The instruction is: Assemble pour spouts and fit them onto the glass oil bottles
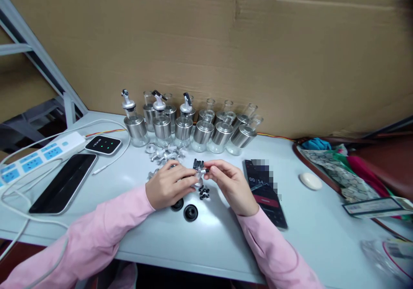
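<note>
While a power strip (pixel 41 153) lies well left of the hands, bottles (pixel 163 129) stand beyond them on the bench (pixel 206 252), some fitted with spouts. Loose silver parts (pixel 166 153) crowd the space just beyond the left hand (pixel 169 183), which grips a silvery spout (pixel 199 172); its fingers partly hide it and a black cap (pixel 177 204). The right hand (pixel 234 185) pinches a small black piece (pixel 207 171) at the spout. Right of that hand lies a phone (pixel 266 194), partly pixelated; farther right, a plastic bag (pixel 383 254) is cut off.

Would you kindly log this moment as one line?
left hand: fingers on silver part | right hand: fingers at its black end | beyond: glass bottles
</note>
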### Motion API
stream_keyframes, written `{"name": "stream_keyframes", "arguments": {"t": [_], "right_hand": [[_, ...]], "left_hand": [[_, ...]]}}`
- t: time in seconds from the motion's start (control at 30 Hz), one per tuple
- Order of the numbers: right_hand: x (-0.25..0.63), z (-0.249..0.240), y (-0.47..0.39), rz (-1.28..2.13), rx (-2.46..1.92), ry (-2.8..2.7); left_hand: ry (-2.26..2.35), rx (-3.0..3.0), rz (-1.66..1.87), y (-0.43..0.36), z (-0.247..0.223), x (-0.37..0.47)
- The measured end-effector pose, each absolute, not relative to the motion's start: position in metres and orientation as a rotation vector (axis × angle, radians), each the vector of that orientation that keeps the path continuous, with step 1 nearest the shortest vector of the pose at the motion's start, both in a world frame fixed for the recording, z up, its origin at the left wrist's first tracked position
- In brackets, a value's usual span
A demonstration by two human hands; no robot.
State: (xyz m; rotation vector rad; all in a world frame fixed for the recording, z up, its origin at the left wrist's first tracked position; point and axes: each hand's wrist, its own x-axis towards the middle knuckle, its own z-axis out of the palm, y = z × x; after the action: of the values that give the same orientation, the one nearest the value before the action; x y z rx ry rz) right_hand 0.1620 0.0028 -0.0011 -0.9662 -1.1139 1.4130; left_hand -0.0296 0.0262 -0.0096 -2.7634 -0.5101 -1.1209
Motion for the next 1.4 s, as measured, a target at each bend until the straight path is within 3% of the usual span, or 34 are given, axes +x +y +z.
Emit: {"name": "stream_keyframes", "arguments": {"t": [0.23,0.83,1.13,1.4], "right_hand": [[0.16,-0.002,0.003,1.824,-0.831,-0.983],[0.155,-0.006,-0.001,1.922,-0.708,-0.862],[0.147,-0.009,-0.008,1.759,-0.72,-1.177],[0.151,-0.01,-0.004,1.657,-0.793,-1.168]], "left_hand": [[-0.482,-2.788,-1.102,0.027,-0.011,-0.029],[-0.568,-2.893,-1.313,0.028,-0.011,-0.03],[-0.686,-2.767,-1.5,0.03,-0.014,-0.032],[-0.811,-2.819,-1.177,0.028,-0.007,-0.032]]}}
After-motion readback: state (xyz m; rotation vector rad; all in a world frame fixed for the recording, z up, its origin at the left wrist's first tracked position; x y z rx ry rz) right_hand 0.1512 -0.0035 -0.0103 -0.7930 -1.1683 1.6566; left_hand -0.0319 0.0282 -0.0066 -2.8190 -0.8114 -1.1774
